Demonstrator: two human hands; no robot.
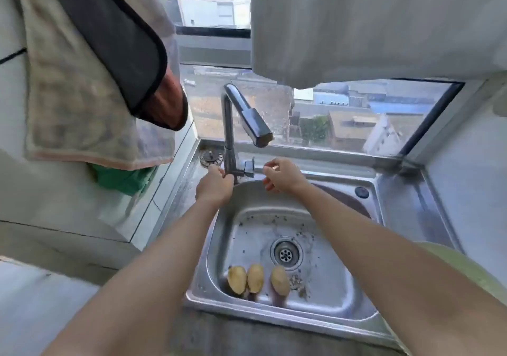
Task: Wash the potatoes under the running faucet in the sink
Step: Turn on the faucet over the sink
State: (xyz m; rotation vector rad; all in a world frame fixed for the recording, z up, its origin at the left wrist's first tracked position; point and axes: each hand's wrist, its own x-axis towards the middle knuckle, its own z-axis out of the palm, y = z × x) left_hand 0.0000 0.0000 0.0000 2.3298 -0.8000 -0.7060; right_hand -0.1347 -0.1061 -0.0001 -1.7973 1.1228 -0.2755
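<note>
Steel sink (406,218) holds three potatoes (255,278) near its drain (286,253).

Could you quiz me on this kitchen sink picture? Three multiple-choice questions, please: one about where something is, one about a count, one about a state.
1. Where do the potatoes lie?
A. On the windowsill
B. In the sink basin, at its near edge
C. In a hand

2. How many potatoes are there?
A. Three
B. One
C. Five

3. Is water visibly running from the faucet?
A. Yes, a strong stream
B. No stream shows

Answers: 1 B, they rest beside the drain. 2 A, three lie in a row. 3 B, both hands, left hand and right hand, are at the faucet base.
</note>
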